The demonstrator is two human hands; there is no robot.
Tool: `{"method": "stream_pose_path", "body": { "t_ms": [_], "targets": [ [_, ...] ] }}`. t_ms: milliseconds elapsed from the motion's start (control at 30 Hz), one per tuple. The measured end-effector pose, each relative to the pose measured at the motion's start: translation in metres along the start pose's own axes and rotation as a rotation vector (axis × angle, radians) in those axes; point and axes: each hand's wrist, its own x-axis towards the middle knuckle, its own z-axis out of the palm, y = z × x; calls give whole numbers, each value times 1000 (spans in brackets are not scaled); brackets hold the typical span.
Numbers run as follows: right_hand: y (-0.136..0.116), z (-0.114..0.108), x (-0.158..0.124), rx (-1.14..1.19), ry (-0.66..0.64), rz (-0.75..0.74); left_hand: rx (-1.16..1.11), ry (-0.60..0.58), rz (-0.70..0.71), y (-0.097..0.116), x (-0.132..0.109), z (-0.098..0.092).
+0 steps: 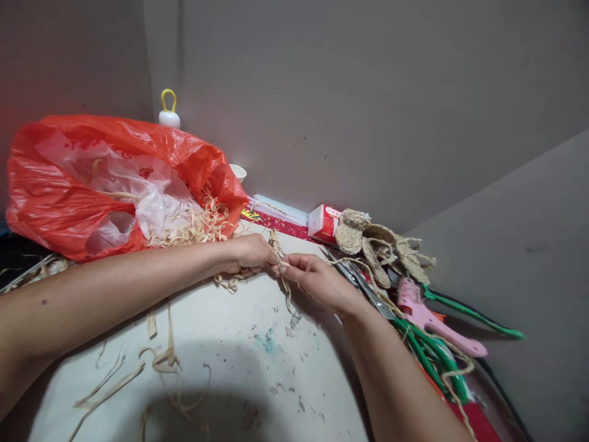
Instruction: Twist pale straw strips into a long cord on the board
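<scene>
1 twisted fibre piece (275, 241) sits pinched between the left hand (253, 252) and right hand (317, 282). Fingers (301, 261) hide its middle.

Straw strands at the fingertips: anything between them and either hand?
Nothing visible. The left hand and the right hand both pinch the straw strands. The scissors lie beside the right hand and the red plastic bag sits off to the left; neither is in between.

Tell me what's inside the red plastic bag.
Inside the red plastic bag I see crumpled whitish plastic, with pale, curly strands at the opening on the right. Whatever lies beneath the whitish plastic is covered.
</scene>
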Motion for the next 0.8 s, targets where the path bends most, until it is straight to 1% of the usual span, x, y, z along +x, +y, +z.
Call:
{"method": "stream_pose_path", "body": {
  "t_ms": [100, 167, 267, 333, 400, 500, 633, 733, 800],
  "targets": [
    [-6, -1, -3, -272, 54, -38, 4, 27, 31, -4, 4, 2],
    [-11, -4, -7, -411, 82, -55, 22, 58, 56, -5, 5, 4],
    [-18, -7, -11, -531, 134, -67, 52, 107, 60, -4, 1, 6],
    [-23, -4, -14, -531, 166, -58, 47, 118, 62, -3, -2, 7],
    [-27, 6, -16, -469, 173, -46, 23, 118, 69, -2, -4, 8],
    [-29, 28, -18, -424, 169, -70, -28, 102, 71, -4, -4, 7],
    [-25, 51, -19, -628, 196, -109, -203, 33, 24, -5, -1, 3],
    [-26, 61, -20, -820, 209, -62, -297, -13, -14, -5, 0, 2],
    [-30, 70, -24, -935, 183, -29, -335, -20, -34, -5, 1, 2]
  ]
}}
